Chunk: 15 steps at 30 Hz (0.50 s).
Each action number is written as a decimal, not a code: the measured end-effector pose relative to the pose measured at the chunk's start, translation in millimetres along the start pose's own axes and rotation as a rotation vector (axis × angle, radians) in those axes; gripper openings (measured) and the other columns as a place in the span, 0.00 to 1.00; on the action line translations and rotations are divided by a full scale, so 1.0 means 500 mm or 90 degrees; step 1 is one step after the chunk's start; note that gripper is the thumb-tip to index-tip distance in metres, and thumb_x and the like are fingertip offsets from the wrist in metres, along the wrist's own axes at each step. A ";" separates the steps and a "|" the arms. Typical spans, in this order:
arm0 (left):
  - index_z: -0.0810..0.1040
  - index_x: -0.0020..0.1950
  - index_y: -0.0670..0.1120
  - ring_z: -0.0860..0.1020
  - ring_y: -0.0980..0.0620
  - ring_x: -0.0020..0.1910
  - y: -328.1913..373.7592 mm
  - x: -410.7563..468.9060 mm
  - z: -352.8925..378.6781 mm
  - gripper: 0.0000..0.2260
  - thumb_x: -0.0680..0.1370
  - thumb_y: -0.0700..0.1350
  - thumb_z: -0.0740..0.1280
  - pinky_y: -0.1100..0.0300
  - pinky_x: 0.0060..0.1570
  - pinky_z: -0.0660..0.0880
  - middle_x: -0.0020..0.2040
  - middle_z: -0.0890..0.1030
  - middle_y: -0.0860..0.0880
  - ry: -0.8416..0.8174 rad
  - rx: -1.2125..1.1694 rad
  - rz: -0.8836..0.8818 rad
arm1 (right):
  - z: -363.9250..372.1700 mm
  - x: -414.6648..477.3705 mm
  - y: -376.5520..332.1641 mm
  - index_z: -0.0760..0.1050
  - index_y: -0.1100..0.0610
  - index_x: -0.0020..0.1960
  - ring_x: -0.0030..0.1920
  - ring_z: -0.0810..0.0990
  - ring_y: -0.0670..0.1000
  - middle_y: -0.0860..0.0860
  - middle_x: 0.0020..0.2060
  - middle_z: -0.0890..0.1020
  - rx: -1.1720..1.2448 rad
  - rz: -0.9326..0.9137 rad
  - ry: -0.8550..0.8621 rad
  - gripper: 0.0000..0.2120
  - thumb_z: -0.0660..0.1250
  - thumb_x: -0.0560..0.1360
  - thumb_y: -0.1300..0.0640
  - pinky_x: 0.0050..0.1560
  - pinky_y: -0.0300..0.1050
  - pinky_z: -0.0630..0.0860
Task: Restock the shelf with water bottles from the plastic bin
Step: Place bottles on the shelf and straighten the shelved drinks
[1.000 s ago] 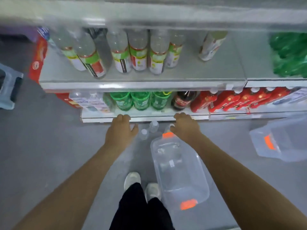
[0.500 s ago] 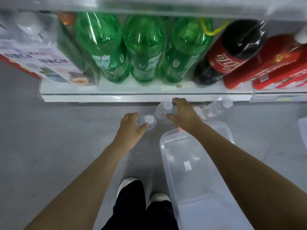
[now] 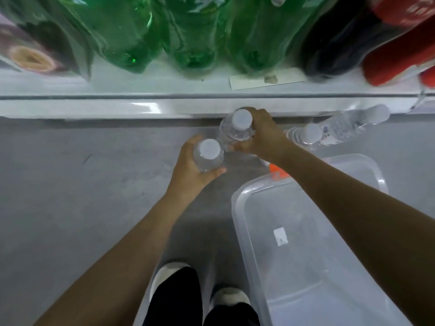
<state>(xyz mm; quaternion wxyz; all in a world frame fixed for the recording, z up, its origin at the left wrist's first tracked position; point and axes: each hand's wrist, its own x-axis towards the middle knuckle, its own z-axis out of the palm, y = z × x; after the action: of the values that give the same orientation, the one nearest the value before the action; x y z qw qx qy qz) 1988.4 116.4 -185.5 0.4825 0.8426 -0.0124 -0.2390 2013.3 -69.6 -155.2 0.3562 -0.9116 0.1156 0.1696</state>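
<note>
Seen from above, my left hand [image 3: 190, 170] wraps a clear water bottle with a white cap [image 3: 208, 151], upright over the grey floor. My right hand [image 3: 261, 137] grips a second water bottle [image 3: 237, 127] just below the white shelf edge [image 3: 117, 107]. Two more water bottles [image 3: 312, 134] [image 3: 353, 122] stand on the floor to the right of my right hand. The clear plastic bin [image 3: 237, 208] sits on the floor at lower right, under my right forearm; it looks empty apart from a small white sticker.
The bottom shelf holds three large green soda bottles [image 3: 190, 31], a dark cola bottle [image 3: 329, 48], red packages [image 3: 400, 55] at right and a wrapped pack [image 3: 35, 50] at left. My feet [image 3: 169, 274] are at the lower middle, beside the bin.
The camera has dropped much closer to the floor and bottom shelf. Both hands reached down and closed around a water bottle each.
</note>
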 end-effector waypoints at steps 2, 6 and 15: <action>0.60 0.61 0.57 0.68 0.59 0.59 0.004 0.006 -0.002 0.34 0.65 0.45 0.78 0.84 0.48 0.62 0.61 0.69 0.54 0.010 -0.014 0.004 | 0.000 0.005 -0.003 0.71 0.56 0.64 0.56 0.74 0.52 0.55 0.55 0.77 -0.007 -0.009 -0.002 0.38 0.81 0.57 0.52 0.58 0.45 0.72; 0.61 0.59 0.58 0.69 0.58 0.57 0.015 0.003 -0.012 0.31 0.66 0.45 0.77 0.79 0.48 0.64 0.57 0.70 0.57 0.021 -0.030 -0.002 | -0.004 0.008 -0.004 0.72 0.55 0.63 0.54 0.75 0.53 0.55 0.55 0.76 -0.021 -0.011 0.004 0.33 0.80 0.61 0.54 0.55 0.43 0.71; 0.66 0.66 0.48 0.75 0.56 0.51 0.052 -0.055 -0.098 0.33 0.66 0.47 0.78 0.68 0.49 0.71 0.52 0.75 0.57 0.091 -0.112 -0.077 | -0.058 -0.056 -0.066 0.73 0.54 0.61 0.52 0.79 0.50 0.49 0.53 0.81 0.152 0.051 0.024 0.31 0.80 0.61 0.53 0.56 0.46 0.75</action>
<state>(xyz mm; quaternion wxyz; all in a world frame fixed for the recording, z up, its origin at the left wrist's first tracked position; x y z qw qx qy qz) 1989.8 148.7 -132.9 0.5391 0.8110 0.0934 -0.2074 2005.1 -63.3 -104.3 0.4528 -0.8604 0.1778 0.1516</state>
